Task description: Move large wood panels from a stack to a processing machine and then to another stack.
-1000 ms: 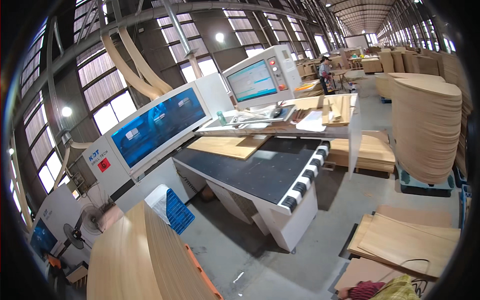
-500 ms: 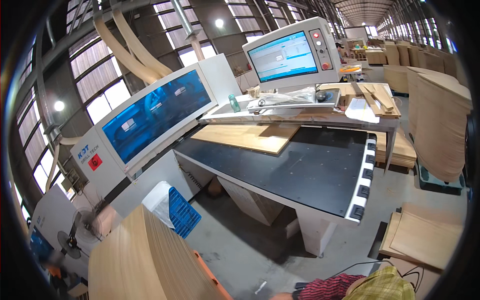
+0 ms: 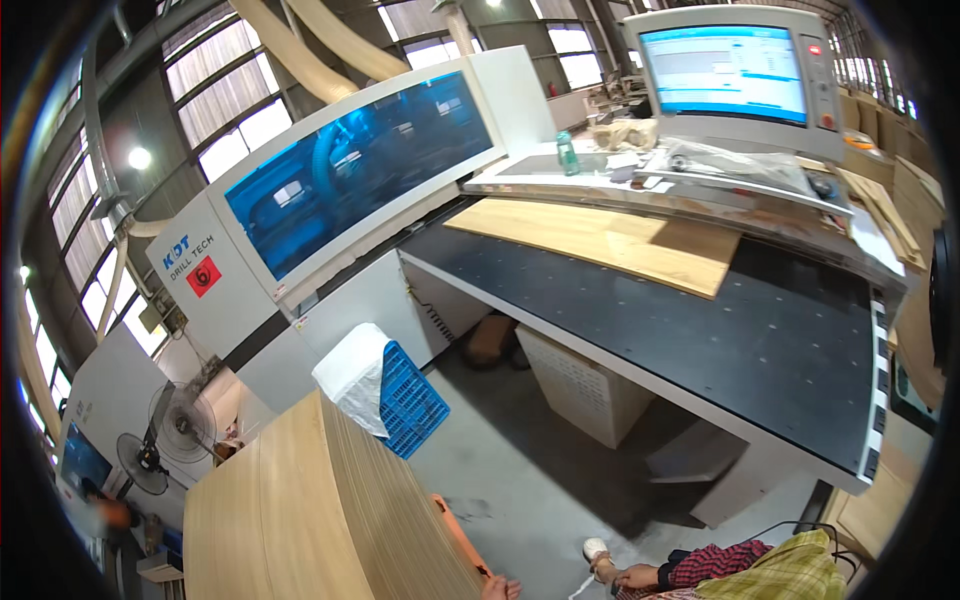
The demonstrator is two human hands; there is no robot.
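Observation:
My left hand (image 3: 501, 588) shows at the bottom edge, fingers apart and nothing seen in them. It is beside a tall stack of wood-grain boards (image 3: 290, 500) and near an orange bar (image 3: 460, 535) at the stack's foot. My right hand (image 3: 637, 577) hangs low, below a red checked sleeve (image 3: 715, 563), close to a light shoe (image 3: 595, 549). Its fingers are too small and dim to make out. A single wood-grain board (image 3: 600, 240) lies flat on the black bed (image 3: 640, 325) of a drilling machine (image 3: 340, 190), well away from both hands.
A blue plastic crate (image 3: 415, 400) with a white sack stands between the stack and the machine. Fans (image 3: 150, 455) stand at left. A control screen (image 3: 725, 75) rises behind a ledge with a green bottle (image 3: 567, 153) and clear plastic wrap (image 3: 735, 165). More boards stand at the right.
The view has turned, and the machine bed and screen now sit farther right and larger. My left hand has come into view by the stack; my right hand shows more clearly. The board remains on the bed.

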